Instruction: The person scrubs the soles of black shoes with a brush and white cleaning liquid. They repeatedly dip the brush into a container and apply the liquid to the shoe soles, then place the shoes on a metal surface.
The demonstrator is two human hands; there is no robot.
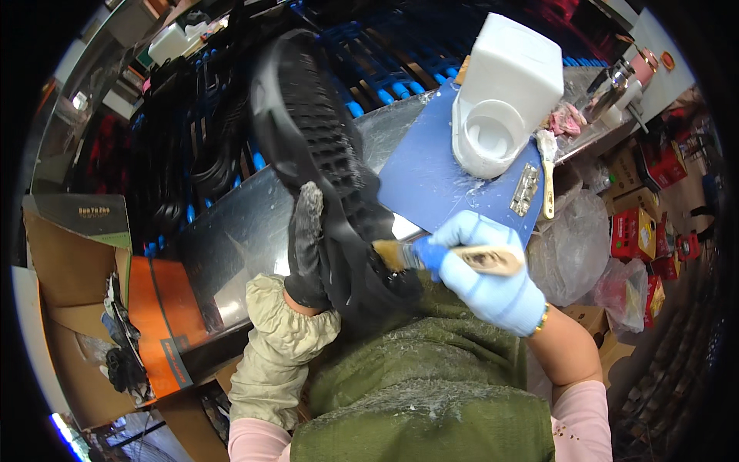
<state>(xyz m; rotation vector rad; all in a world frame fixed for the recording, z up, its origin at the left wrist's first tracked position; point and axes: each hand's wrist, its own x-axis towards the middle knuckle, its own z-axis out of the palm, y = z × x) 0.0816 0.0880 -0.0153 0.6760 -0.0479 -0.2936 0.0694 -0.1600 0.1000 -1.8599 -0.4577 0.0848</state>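
Note:
A black shoe sole [327, 138] with a ridged inner face stands at an angle in front of me, its far end slightly blurred. My left hand [308, 239], in a black glove with a grey crusted thumb, grips it along the left side. In a light blue glove, my right hand [489, 269] is closed around a paintbrush [485, 260] with a wooden handle. The brush's tan bristles meet the sole's near end. Beyond my right hand, a white plastic container [512, 69] with a round opening stands on a blue mat [419, 165].
A second brush [548, 173] and a small metal piece [525, 189] lie at the mat's right. Behind the metal bench [231, 231] runs a conveyor with blue rollers [385, 96]. Cardboard boxes [77, 285] stand left; plastic bags [570, 246] and red boxes [635, 233] are right.

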